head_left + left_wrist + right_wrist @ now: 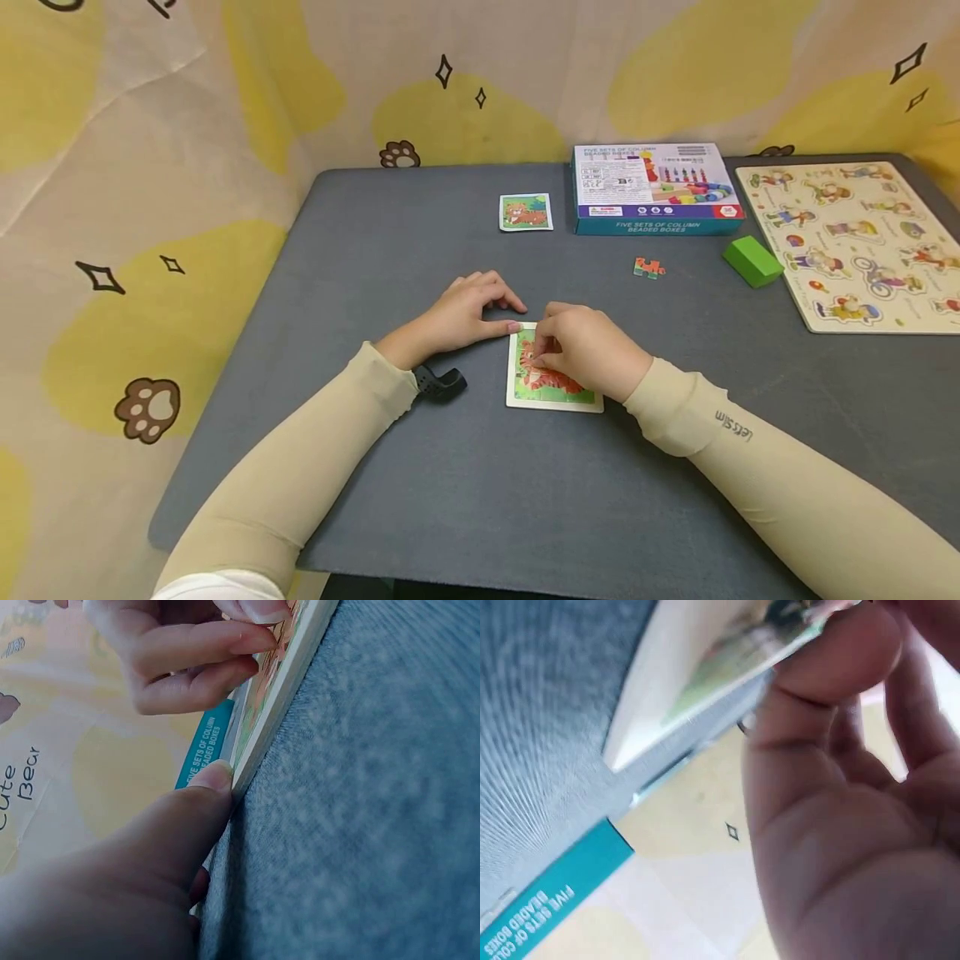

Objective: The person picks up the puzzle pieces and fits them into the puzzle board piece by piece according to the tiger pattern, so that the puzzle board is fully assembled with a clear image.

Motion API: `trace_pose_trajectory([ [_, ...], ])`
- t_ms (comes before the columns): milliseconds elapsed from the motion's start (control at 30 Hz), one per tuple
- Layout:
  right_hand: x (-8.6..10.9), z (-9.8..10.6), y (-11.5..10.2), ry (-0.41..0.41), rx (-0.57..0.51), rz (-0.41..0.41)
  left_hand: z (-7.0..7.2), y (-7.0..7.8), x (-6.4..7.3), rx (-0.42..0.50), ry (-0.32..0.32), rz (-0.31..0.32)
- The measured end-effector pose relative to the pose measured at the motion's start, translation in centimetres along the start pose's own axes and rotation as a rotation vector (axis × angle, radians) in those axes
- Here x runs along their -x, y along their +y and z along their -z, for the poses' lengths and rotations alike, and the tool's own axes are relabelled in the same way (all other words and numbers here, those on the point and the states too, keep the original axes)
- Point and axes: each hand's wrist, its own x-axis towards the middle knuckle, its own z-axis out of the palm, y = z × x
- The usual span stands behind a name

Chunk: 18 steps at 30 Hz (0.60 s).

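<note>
A small white-framed jigsaw puzzle (555, 394) with an orange tiger on green lies flat before the person. The right hand (592, 346) is over its upper part, fingers curled and thumb meeting the fingertips at a puzzle piece on the tiger; the fingers mostly hide that piece. The left hand (474, 312) rests on the table at the puzzle's upper left, its thumb (212, 778) touching the frame's corner and its other fingers loosely extended. Beyond the right hand lies a loose orange-red jigsaw piece (648, 267), with knobs and a little green.
A second small picture puzzle (525, 213) lies farther back. Beside it is a teal-sided box of beaded columns (660, 225). A green block (752, 262) sits next to a large wooden figure board (825, 321) on the right. A patterned cloth (517, 50) hangs behind the grey table (420, 500).
</note>
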Motion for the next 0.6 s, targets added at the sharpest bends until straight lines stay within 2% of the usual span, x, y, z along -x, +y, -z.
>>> trace_pose_trajectory([
  [167, 0.3, -0.3, -0.2, 0.038, 0.094, 0.050, 0.1, 0.1, 0.1, 0.002, -0.004, -0.002],
  [300, 0.2, 0.5, 0.2, 0.063, 0.128, 0.050, 0.2, 0.2, 0.1, -0.003, -0.005, 0.001],
  [367, 0.1, 1.6, 1.0, 0.085, 0.152, 0.013, 0.1, 0.2, 0.1, -0.005, -0.004, -0.003],
  [467, -0.1, 3.9, 3.0, 0.129, 0.215, -0.105, 0.1, 0.1, 0.1, -0.006, 0.002, -0.012],
  [533, -0.1, 5.3, 4.6, 0.122, 0.275, -0.199, 0.0, 0.1, 0.0, -0.004, 0.002, -0.014],
  [600, 0.0, 6.4, 6.1, 0.083, 0.325, -0.274, 0.0, 0.1, 0.0, -0.003, 0.002, -0.013],
])
